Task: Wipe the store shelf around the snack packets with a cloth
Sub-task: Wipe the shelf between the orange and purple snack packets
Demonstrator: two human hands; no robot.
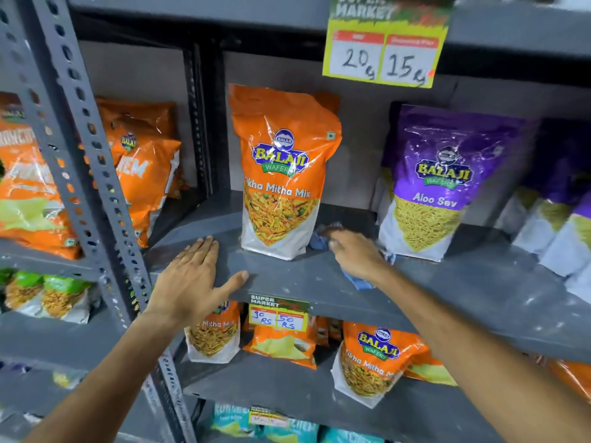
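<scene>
An orange Tikha Mitha Mix packet [281,174] stands upright on the grey shelf [447,282]. A purple Aloo Sev packet [438,183] stands to its right. My right hand [356,255] presses a blue cloth [321,239] onto the shelf in the gap between the two packets; the cloth also shows under my wrist. My left hand [195,279] lies flat on the shelf's front edge, left of the orange packet, fingers spread, holding nothing.
A perforated grey upright [92,174] stands at left with orange packets [144,164] behind it. More purple packets [563,212] sit at far right. A yellow price tag [387,49] hangs from the shelf above. A lower shelf holds several orange packets [374,362].
</scene>
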